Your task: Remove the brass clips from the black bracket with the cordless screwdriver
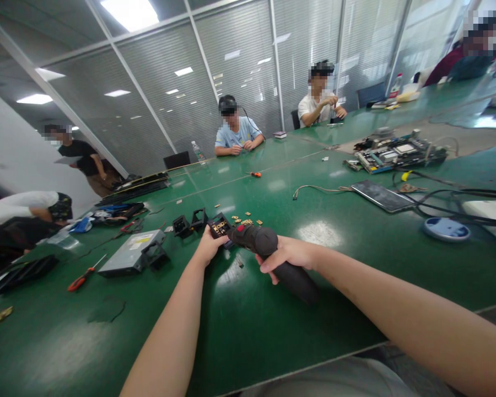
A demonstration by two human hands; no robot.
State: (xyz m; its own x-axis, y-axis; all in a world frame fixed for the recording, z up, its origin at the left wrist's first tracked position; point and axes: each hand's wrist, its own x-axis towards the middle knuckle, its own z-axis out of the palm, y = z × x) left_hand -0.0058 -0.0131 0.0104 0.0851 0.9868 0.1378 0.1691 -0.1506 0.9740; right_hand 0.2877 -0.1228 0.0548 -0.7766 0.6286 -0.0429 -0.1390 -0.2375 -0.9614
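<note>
My right hand (pixel 283 256) is wrapped round the grip of a black cordless drill (pixel 264 240), whose front end points left and away from me. A small black housing with brass-coloured parts inside (pixel 220 225) is held at its near left side by my left hand (pixel 209 245). The drill's nose meets or overlaps this housing; the tip itself is hidden. Several small brass pieces (pixel 247 221) lie scattered just beyond the drill. Two black square frames (pixel 182 226) stand to the left of the housing.
On the left lie a silver disc drive (pixel 132 252) and a red-handled screwdriver (pixel 78 280). To the right are a phone (pixel 382 196), black cables (pixel 450 193), a round blue dish (pixel 446 229) and a circuit board (pixel 397 151). Other people sit across the green table (pixel 314 325).
</note>
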